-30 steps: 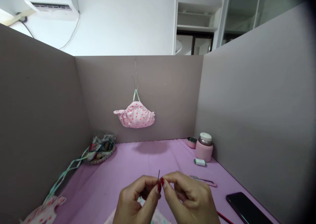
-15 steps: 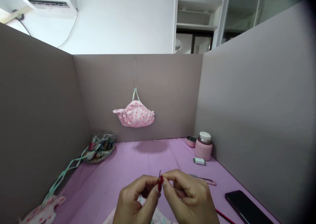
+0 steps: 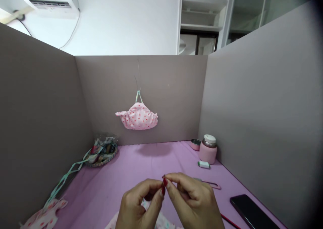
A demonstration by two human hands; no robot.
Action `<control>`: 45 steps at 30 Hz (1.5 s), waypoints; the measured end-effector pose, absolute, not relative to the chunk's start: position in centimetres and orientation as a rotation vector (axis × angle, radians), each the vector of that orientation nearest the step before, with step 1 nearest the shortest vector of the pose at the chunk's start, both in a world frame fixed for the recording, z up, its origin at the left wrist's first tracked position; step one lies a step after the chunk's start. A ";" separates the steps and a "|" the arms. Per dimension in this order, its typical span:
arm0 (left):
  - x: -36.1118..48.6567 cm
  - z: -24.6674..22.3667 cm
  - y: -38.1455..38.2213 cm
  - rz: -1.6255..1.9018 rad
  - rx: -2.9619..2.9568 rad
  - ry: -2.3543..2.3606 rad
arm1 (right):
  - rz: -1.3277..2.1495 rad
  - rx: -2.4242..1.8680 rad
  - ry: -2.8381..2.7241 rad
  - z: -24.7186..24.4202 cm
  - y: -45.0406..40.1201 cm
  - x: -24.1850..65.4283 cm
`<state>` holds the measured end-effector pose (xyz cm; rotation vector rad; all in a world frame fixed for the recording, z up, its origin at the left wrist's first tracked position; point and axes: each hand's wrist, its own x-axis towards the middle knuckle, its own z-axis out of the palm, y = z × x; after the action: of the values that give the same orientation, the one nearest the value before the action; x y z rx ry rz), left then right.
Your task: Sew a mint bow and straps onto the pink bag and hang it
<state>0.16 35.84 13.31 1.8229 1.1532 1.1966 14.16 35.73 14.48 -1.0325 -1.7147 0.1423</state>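
Purple cloth (image 3: pixel 146 165) forms the background. Left hand (image 3: pixel 141 202) pinches a thin needle, hidden at the fingertips; right hand (image 3: pixel 198 198), thumb and forefinger closed, now covers its end, previously exposed. Patterned fabric (image 3: pixel 164 222) lies below.

A small needlework booth (image 3: pixel 249 97) is taking up part of an ordinary room (image 3: pixel 126 23), perhaps in a home. Grey panels (image 3: pixel 174 104) are enclosing a purple cloth (image 3: pixel 141 163) at left, right and far side. Polka-dot fabric (image 3: pixel 139 117) is hanging before the far one, a basket (image 3: pixel 105 162) is sitting far left, and a thread spool (image 3: pixel 204 164) is lying right. Beyond, an air conditioner (image 3: pixel 51 1) is hanging far left and shelves (image 3: pixel 200 27) are showing far right.
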 end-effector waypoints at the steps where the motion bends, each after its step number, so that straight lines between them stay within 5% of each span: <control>1: 0.2 13.3 35.8 1.202 1.828 1.153 | 0.147 -1.030 -1.710 14.4 35.8 14.2; 6: 0.2 13.1 36.0 1.231 1.892 1.154 | 0.265 -1.076 -1.712 14.3 35.9 14.3; 15: -0.4 12.2 36.4 1.362 2.396 1.153 | 0.994 -1.082 -1.502 15.0 36.3 14.2; 29: -0.5 11.1 36.3 1.310 2.948 1.606 | 0.781 -0.836 -1.433 13.7 37.9 14.3; 38: -0.8 12.2 37.2 1.160 2.032 1.295 | 1.494 -0.350 -0.682 14.6 39.0 16.8; 45: -2.7 13.9 38.0 1.441 0.834 0.823 | 1.286 -0.412 -0.565 15.8 39.5 20.5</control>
<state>-2.65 37.98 13.95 0.8343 0.8231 1.4409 20.50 39.49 15.81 -0.4121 -0.5651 1.2863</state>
